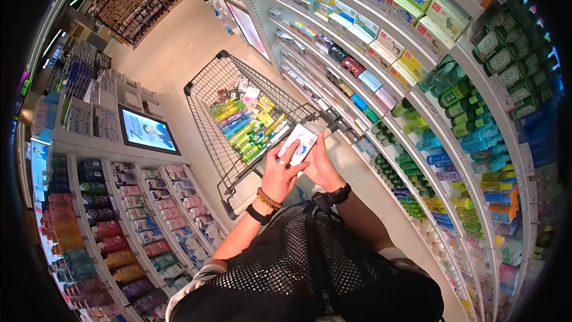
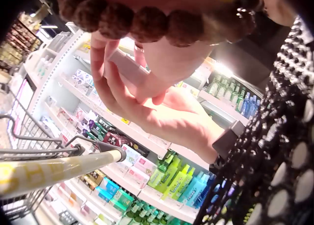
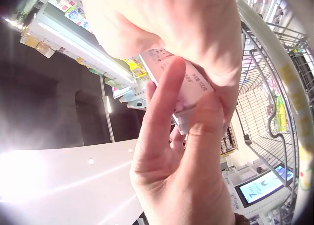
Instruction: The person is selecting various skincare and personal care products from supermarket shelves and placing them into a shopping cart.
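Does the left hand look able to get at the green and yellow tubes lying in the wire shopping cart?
Probably, but not freely: the wire shopping cart is open-topped just ahead, with nothing covering the green and yellow tubes. Yet the left hand grips the small white box with the right hand.

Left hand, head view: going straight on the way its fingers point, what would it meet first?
The left hand grips the white box, held together with the right hand. Past the box, the line probably reaches the shopping cart at its near rim, though depth is unclear.
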